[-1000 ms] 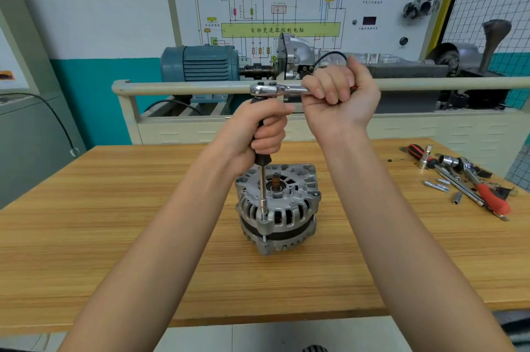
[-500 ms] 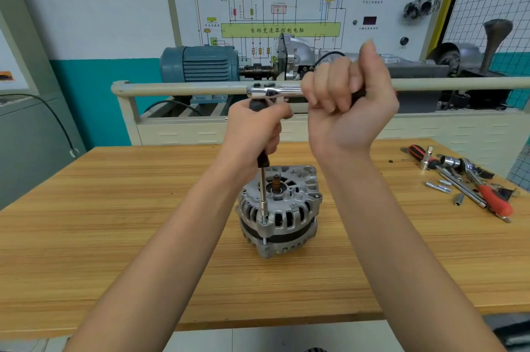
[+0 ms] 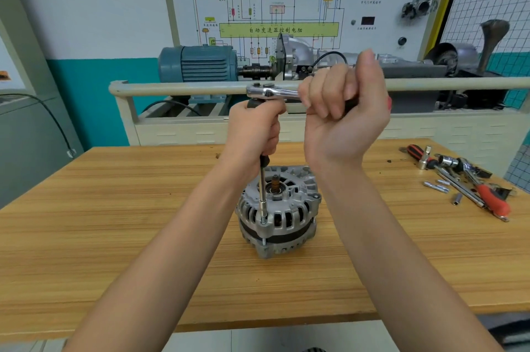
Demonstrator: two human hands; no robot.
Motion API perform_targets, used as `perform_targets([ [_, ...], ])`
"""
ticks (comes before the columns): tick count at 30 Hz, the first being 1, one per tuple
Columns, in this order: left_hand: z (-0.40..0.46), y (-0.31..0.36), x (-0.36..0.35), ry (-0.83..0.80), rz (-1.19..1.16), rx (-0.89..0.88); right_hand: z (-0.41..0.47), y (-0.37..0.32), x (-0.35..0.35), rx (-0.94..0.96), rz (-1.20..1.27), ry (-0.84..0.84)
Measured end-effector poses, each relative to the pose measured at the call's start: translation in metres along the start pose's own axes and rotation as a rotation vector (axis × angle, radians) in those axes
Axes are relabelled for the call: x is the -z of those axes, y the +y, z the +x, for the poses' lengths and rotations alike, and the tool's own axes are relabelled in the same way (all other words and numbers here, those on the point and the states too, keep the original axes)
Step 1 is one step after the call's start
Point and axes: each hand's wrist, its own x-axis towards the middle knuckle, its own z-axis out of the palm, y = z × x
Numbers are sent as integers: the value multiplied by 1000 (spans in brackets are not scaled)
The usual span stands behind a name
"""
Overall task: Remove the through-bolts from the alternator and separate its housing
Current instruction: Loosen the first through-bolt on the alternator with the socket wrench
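The ribbed silver cast-metal alternator point(image 3: 277, 209) stands on end at the middle of the wooden bench point(image 3: 114, 237). A slim steel extension bar point(image 3: 262, 194) rises from its front-edge through-bolt. Above the alternator, the left hand point(image 3: 253, 133) wraps the bar's black grip; the right hand point(image 3: 344, 110) fists the chrome ratchet handle point(image 3: 272, 92). Loosening appears underway; next comes another swing, socket kept square.

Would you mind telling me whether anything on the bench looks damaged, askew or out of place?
Nothing stands out. The alternator sits upright on the table, the extension stands vertical on a bolt at its rim, and both hands hold the ratchet assembly. Spare tools lie loosely grouped at the right.
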Motion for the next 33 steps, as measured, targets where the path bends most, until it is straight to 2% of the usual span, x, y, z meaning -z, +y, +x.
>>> perform_targets([
  [3,-2,-3,-8,157,32,-63,-18,4,-13,301,-270,-158],
  [5,-3,-5,-8,186,27,-88,-21,6,-16,333,-300,-182],
  [7,-3,-5,-4,147,19,-80,-12,3,-11,217,-178,-151],
  [9,-2,-3,3,38,29,-54,4,-3,-3,-8,-6,-61],
  [13,2,4,19,-333,-32,27,30,-3,19,-427,329,216],
  [15,4,6,21,-491,-48,51,35,0,26,-501,492,307],
  [17,3,6,19,-527,-56,69,34,2,27,-470,531,322],
  [19,3,4,17,-434,-52,73,27,0,23,-400,440,283],
  [22,2,1,10,-188,-6,39,11,-2,12,-229,202,149],
  [25,0,-1,-2,76,61,-6,-7,2,-6,86,-69,-41],
  [27,0,-3,-7,193,93,-48,-17,6,-15,248,-216,-116],
  [30,0,-5,-7,209,82,-62,-14,4,-14,215,-188,-123],
  [33,-2,-2,2,74,64,-42,7,-3,-1,-67,20,-35],
])
